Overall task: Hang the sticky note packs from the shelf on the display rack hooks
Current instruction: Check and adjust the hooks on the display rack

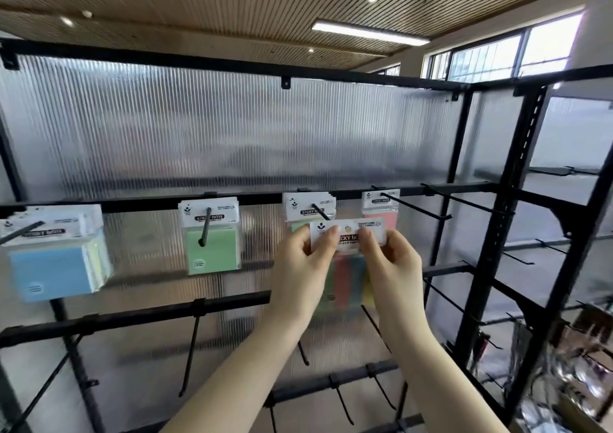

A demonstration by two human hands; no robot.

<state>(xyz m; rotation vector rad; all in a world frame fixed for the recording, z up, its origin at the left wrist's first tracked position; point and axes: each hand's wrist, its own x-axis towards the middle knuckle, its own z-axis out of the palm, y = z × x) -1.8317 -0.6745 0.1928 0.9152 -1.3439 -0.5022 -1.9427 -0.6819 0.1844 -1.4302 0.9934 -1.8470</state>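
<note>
While hands pinch its header, sticky note pack (348, 260) hangs between

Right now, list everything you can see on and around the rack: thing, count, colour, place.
Held sticky note pack: one, white header with a round hole, multicoloured strips below, in front of the third hook, not yet hung.
Blue packs: several stacked, far-left hook.
Green packs: several stacked, second hook.
Third-hook packs: several, white headers, colour mostly hidden.
Pink pack: at least one, fourth hook.
Bare hooks: several, black, upper rail right and lower rails.
Display rack: one, black frame, ribbed translucent back panel.
Ceiling light: one long, lit.
Windows: upper right.
Left hand: fingers pinch the header's left end.
Right hand: fingers pinch its right end.
</note>
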